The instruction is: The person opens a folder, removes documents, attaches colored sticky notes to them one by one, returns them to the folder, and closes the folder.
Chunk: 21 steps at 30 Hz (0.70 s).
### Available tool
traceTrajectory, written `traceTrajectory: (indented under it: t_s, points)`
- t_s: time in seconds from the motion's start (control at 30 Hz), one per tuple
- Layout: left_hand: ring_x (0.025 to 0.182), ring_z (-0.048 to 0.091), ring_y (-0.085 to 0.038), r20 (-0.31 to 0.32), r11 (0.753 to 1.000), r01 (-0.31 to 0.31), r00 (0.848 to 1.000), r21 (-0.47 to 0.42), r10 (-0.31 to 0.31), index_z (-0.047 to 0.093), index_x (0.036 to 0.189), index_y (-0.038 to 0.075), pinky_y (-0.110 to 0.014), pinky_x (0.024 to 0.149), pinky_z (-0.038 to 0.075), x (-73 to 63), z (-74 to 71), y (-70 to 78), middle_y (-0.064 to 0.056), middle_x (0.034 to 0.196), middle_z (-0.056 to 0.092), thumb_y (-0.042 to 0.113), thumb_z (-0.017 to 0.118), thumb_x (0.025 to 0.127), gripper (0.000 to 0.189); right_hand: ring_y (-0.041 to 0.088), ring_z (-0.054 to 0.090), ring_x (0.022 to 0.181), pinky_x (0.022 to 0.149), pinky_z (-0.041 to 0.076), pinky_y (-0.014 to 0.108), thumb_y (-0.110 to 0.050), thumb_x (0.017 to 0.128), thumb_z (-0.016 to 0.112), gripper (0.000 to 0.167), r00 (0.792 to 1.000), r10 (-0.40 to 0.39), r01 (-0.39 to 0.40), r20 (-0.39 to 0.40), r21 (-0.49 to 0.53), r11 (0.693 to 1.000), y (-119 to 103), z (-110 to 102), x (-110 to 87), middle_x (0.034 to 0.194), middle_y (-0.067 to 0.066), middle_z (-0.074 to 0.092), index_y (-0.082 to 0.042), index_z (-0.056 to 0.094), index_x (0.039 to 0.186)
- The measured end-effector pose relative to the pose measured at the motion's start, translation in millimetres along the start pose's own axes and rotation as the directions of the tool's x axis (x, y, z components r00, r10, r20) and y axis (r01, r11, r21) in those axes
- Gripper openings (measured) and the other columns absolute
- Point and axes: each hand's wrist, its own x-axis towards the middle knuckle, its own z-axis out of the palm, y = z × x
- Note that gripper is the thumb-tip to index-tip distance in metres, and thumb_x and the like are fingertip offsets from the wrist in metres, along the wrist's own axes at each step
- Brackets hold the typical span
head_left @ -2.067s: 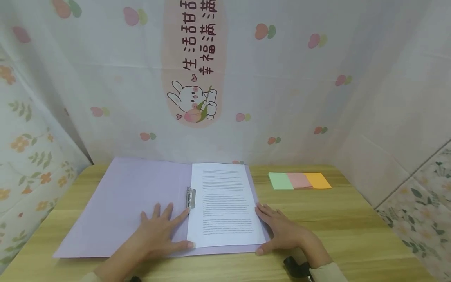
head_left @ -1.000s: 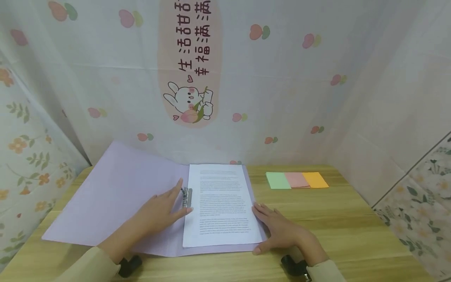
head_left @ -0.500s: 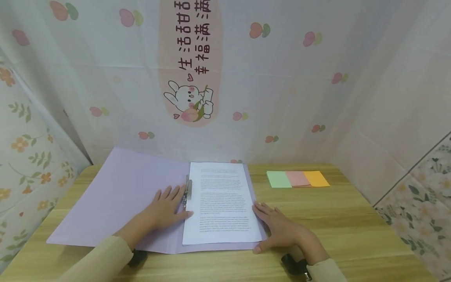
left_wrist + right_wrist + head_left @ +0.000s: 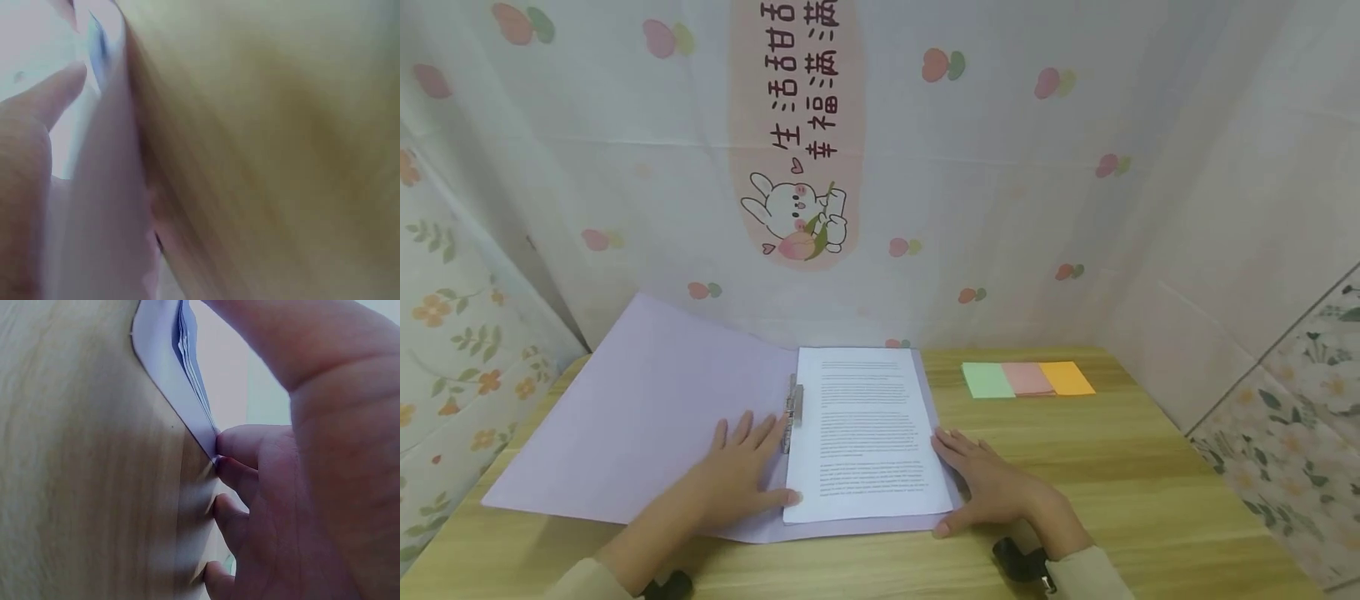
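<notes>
A lilac folder (image 4: pixel 647 400) lies spread on the table, its left cover tilted up off the wood. On its right half rests a stack of white printed sheets (image 4: pixel 868 442). A metal clip (image 4: pixel 793 408) sits along the stack's left edge. My left hand (image 4: pixel 737 471) rests on the folder beside the clip, fingers spread and pointing at the clip's lower end, thumb on the sheets' lower left edge. At the folder's right edge, my right hand (image 4: pixel 988 483) touches the side with its fingertips, thumb by the lower right corner. In the right wrist view, the fingertips meet the sheets' edges (image 4: pixel 194 375).
Green (image 4: pixel 988 380), pink (image 4: pixel 1028 378) and orange (image 4: pixel 1067 377) sticky notes lie in a row at the back right of the wooden table (image 4: pixel 1135 475). A patterned curtain (image 4: pixel 1000 183) hangs right behind the table.
The folder's left cover has lifted from flat to tilted. My left hand moved up over the clip, then back down toward the near edge. My right hand has stayed at the folder's right edge.
</notes>
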Motion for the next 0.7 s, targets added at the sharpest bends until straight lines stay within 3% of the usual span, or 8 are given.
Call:
traceTrajectory:
  t_s: [0.13,0.27,0.47,0.7]
  points:
    - [0.147,0.027,-0.058,-0.015,0.999,-0.037,0.999,-0.013,0.037,0.030,0.159,0.009,-0.085,0.108,0.009,-16.1,-0.2,10.5,-0.023,0.161,0.036,0.078,0.064,0.077,0.113,0.045,0.014,0.156,0.123,0.011,0.070,-0.062,0.069,0.084,0.123,1.000,0.008,-0.008,-0.009,0.001,1.000,-1.0,-1.2,-0.2,0.169,0.018,0.020,0.000,0.026,0.158]
    - [0.144,0.037,-0.055,-0.023,0.999,-0.053,0.998,-0.014,0.053,0.031,0.159,0.017,-0.087,0.106,0.013,-21.6,1.0,15.8,-0.019,0.160,0.040,0.079,0.066,0.075,0.110,0.046,0.014,0.156,0.123,0.011,0.070,-0.061,0.069,0.085,0.123,1.000,0.015,-0.014,-0.013,0.004,1.000,-1.5,-1.5,-1.2,0.169,0.019,0.020,0.001,0.027,0.158]
    - [0.137,0.050,-0.048,-0.053,0.997,-0.071,0.996,0.036,0.073,0.038,0.157,0.019,-0.084,0.104,0.027,-25.1,2.6,13.4,-0.014,0.157,0.047,0.069,0.069,0.080,0.097,0.045,0.014,0.157,0.123,0.010,0.070,-0.062,0.070,0.084,0.123,1.000,0.014,-0.014,-0.006,0.003,1.000,-1.9,1.2,0.6,0.169,0.018,0.020,0.000,0.026,0.158]
    - [0.127,0.059,-0.050,-0.031,0.973,-0.182,0.982,0.138,0.188,0.050,0.148,0.013,-0.078,0.100,0.039,-27.3,1.0,9.4,-0.020,0.146,0.057,0.055,0.065,0.092,0.072,0.043,0.014,0.157,0.123,0.010,0.069,-0.064,0.069,0.084,0.124,1.000,0.023,-0.023,-0.007,-0.001,1.000,-1.2,3.1,2.5,0.169,0.016,0.020,-0.002,0.027,0.159]
